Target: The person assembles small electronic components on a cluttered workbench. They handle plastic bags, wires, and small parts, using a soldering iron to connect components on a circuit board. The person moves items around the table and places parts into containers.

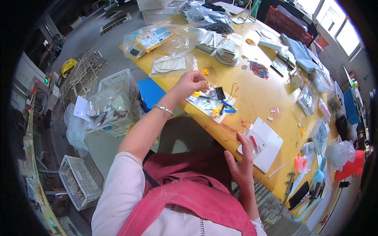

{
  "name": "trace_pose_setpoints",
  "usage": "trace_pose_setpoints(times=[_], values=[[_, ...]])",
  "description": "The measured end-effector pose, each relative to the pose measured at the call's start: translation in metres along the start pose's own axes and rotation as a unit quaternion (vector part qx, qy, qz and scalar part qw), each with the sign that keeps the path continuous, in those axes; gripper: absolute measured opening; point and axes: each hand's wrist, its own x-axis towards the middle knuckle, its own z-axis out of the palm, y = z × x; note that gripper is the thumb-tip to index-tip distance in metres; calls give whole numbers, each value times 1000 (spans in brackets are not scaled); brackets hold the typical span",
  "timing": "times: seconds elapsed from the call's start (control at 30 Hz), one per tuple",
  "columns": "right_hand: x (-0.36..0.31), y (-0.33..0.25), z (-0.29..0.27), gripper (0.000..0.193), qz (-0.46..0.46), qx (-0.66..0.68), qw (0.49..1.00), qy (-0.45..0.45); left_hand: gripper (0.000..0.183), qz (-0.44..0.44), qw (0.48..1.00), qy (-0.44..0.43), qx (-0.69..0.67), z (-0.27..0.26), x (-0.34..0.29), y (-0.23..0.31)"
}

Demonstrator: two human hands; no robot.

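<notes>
My left hand (191, 85) is pinched closed above small parts on the yellow table's near edge; what its fingertips hold is too small to make out. Just below lie a printed sheet (204, 107), a small black part (219, 93), yellow plastic pieces (215, 111) and a blue-and-black pen-like item (229, 105). A yellow round piece (205, 71) sits just beyond the fingers. My right hand (241, 163) has its thumb and fingers apart, holding nothing, beside a white board (267, 147). On that board rests a clear bag (255, 141) with a red stick inside.
Stacked round discs (227, 57), white card stacks (208, 41) and a clear bag with a yellow packet (155, 39) occupy the table's far side. Calipers (288, 188) and several bags line the right. White plastic crates (116, 102) stand at the left.
</notes>
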Motion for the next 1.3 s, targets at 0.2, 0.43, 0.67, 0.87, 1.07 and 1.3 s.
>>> trace_pose_setpoints(times=[0.2, 0.43, 0.67, 0.87, 1.07, 1.3], values=[[67, -37, 53, 81, 104, 389, 912, -77, 10, 65, 995, 34, -62, -6, -66, 28], [124, -92, 159, 36, 135, 559, 808, -125, 10, 83, 958, 236, 141, -26, -164, 50], [115, -142, 225, 8, 125, 575, 766, -260, 13, 97, 846, 415, 320, -96, -256, 31], [85, -185, 249, 10, 181, 604, 633, -449, 10, 25, 762, 575, 298, -142, -367, 8], [32, -224, 301, 6, 167, 529, 593, -585, 11, 63, 693, 631, 343, -77, -447, -2], [-42, -268, 321, 9, 159, 482, 575, -642, 6, -63, 597, 754, 266, -37, -604, 10]])
